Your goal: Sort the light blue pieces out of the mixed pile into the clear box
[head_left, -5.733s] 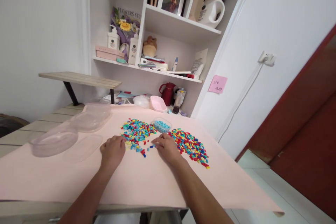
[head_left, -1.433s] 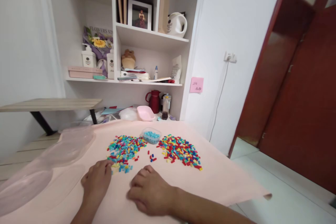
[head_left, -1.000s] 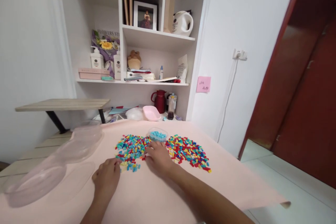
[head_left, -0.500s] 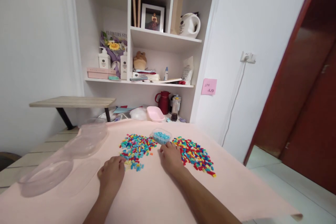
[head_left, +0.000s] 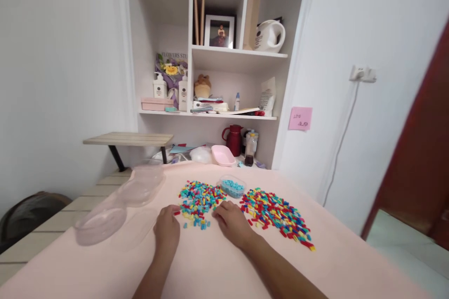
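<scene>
My left hand (head_left: 167, 226) is at the left edge of a mixed pile of small toy bricks (head_left: 199, 196), its fingers curled together. A red brick (head_left: 176, 213) shows right at its fingertips; whether it is gripped I cannot tell. My right hand (head_left: 231, 220) rests low at the pile's right side, fingers bent down and closed, their tips partly hidden. Just beyond it stands a clear plastic box (head_left: 242, 192) holding light blue bricks (head_left: 232, 185). A second mixed pile of bricks (head_left: 277, 212) spreads to the right of my right hand.
Clear plastic containers (head_left: 101, 226) stand on the left of the pink cloth (head_left: 210, 266). At the back are a pink tray (head_left: 223, 155), a red jug (head_left: 233, 140) and a bottle of dark liquid (head_left: 250, 149). A small raised wooden shelf (head_left: 129, 138) stands at the left.
The view has swung left, so everything sits further right in the picture. My right hand has drawn back from beside the clear box to the near right edge of the left pile.
</scene>
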{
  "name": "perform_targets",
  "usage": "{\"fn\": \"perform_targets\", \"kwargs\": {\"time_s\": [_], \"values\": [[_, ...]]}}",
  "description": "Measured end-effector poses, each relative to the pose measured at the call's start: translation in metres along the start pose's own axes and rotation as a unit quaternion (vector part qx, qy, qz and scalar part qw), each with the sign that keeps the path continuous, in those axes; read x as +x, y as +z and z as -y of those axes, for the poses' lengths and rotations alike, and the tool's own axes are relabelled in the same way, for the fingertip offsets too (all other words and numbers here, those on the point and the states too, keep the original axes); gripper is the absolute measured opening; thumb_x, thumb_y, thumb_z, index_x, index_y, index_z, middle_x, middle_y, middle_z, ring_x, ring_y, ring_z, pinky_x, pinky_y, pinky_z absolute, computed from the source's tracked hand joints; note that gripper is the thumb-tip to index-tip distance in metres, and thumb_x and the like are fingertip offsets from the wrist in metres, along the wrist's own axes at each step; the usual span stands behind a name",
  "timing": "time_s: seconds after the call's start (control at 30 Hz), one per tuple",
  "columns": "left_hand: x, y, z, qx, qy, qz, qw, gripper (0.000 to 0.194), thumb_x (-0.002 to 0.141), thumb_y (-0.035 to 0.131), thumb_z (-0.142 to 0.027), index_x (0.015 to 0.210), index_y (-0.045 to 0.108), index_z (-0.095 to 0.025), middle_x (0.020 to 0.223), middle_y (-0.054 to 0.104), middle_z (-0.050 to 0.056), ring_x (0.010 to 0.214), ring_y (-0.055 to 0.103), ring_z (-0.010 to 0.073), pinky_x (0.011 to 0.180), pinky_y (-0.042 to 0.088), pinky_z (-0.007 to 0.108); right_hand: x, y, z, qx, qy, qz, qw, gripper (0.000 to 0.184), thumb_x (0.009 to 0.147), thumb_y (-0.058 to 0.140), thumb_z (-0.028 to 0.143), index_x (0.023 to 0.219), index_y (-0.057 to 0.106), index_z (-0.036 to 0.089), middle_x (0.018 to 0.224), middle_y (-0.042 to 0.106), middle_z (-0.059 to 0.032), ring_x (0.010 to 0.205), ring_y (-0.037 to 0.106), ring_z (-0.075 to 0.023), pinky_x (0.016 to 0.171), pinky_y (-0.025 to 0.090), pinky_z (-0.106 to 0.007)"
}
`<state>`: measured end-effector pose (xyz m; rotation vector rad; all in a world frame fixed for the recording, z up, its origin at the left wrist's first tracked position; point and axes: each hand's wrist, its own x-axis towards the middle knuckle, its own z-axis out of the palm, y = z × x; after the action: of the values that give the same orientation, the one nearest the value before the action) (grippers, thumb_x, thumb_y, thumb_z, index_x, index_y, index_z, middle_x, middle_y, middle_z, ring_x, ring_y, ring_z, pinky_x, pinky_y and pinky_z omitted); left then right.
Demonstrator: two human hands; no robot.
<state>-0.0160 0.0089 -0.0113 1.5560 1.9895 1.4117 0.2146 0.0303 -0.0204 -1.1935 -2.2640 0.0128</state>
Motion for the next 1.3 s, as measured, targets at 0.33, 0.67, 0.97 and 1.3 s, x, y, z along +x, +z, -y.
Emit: {"fn": "perform_targets", "kwargs": {"time_s": [0.33, 0.67, 0.97, 1.3], "values": [[0.000, 0.005, 0.012, -0.056, -0.008, -0.021, 0.998, 0.050, 0.070, 0.036, 0.009, 0.106, 0.057, -0.018, 0.115, 0.061, 0.010, 0.106, 0.065, 0.0147, 0.094, 0.048, 0.028, 0.001, 0.003, -0.005, 0.048, 0.018, 0.005, 0.999, 0.025, 0.086, 0.050, 0.010, 0.094, 0.068, 0.025, 0.097, 0.064, -0.0035, 0.092, 0.055, -0.0192, 0.082, 0.039, -0.031], [0.002, 0.008, 0.008, -0.073, -0.004, 0.058, 0.996, 0.042, 0.074, 0.037, 0.004, 0.098, 0.056, -0.024, 0.107, 0.070, 0.004, 0.104, 0.067, 0.0131, 0.094, 0.047, 0.026, 0.002, 0.000, -0.007, 0.061, 0.004, -0.019, 0.998, 0.037, 0.084, 0.050, 0.009, 0.112, 0.065, 0.028, 0.103, 0.060, -0.0048, 0.093, 0.055, -0.0185, 0.081, 0.042, -0.030], [-0.001, 0.005, 0.002, -0.066, 0.013, 0.076, 0.995, 0.042, 0.075, 0.037, 0.000, 0.100, 0.060, -0.026, 0.109, 0.072, -0.002, 0.101, 0.068, 0.0109, 0.092, 0.047, 0.023, -0.001, -0.018, 0.011, 0.001, -0.135, 0.059, 0.989, 0.036, 0.094, 0.047, 0.022, 0.123, 0.060, 0.038, 0.103, 0.056, -0.0016, 0.090, 0.050, -0.0176, 0.080, 0.037, -0.030], [0.001, 0.005, 0.003, -0.011, 0.030, 0.050, 0.998, 0.033, 0.079, 0.040, -0.007, 0.095, 0.064, -0.023, 0.109, 0.067, 0.002, 0.102, 0.065, 0.0146, 0.094, 0.046, 0.029, 0.001, -0.009, -0.003, 0.126, -0.030, 0.015, 0.991, 0.030, 0.086, 0.048, 0.008, 0.100, 0.070, 0.024, 0.097, 0.066, -0.0039, 0.092, 0.059, -0.0167, 0.084, 0.044, -0.028]]}}
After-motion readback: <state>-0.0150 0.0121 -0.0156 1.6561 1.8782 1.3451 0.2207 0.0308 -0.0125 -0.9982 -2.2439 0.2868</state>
